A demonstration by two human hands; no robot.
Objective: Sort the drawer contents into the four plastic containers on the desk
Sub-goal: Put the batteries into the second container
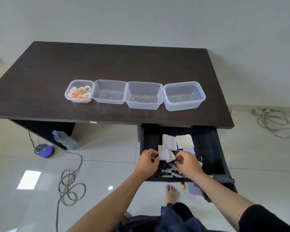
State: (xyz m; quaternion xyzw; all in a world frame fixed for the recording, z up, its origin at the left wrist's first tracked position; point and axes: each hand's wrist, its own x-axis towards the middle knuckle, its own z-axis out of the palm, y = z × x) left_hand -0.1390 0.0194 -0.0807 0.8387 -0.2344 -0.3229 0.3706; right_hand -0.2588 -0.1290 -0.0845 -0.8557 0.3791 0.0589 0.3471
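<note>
Paper note pads (169, 142) in the drawer (208, 148): with left hand (147, 160) and right hand (187, 160) both pinching small items there, lift one category only.

Black short sleeve (261, 218), bare forearms, bare foot (171, 194), dark clothing

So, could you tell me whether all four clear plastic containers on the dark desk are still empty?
No, the leftmost clear plastic container holds orange tape rolls; the other three look empty.
</note>
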